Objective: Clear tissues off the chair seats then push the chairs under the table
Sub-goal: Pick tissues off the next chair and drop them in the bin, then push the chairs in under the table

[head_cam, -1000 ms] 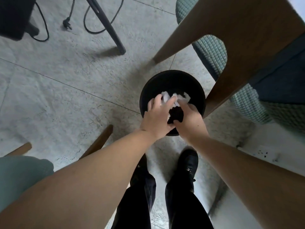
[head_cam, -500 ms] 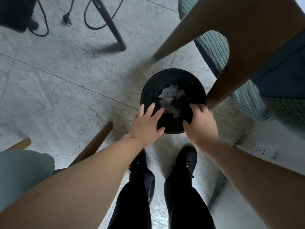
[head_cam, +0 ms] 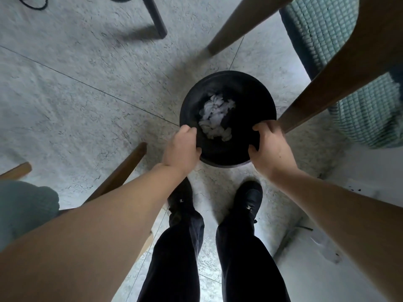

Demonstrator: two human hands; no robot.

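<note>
A view straight down from the person's head showed a round black bin (head_cam: 229, 153) standing on a pale grey tiled floor (head_cam: 76, 88). A clump of crumpled white tissues (head_cam: 216, 117) lay at the bottom of the bin, touched by neither hand.

One second before, both hands had been together over the bin's mouth with the tissues between the fingers. Half a second before, the tissues had already dropped inside and the hands hovered spread and apart above the near rim. Now the left hand (head_cam: 182, 149) had closed its fingers around the bin's near left rim, and the right hand (head_cam: 270, 149) had closed on the near right rim, thumb inside the wall. Both were grasping the bin, one on each side.

The person's dark trousers and black shoes (head_cam: 249, 199) stood just behind the bin. A chair with a teal woven seat (head_cam: 366, 118) and brown wooden legs stood to the upper right, one leg just beside the right hand. Part of another teal chair seat (head_cam: 24, 205) showed at the lower left edge, with a wooden leg (head_cam: 122, 171) beside the left forearm.
</note>
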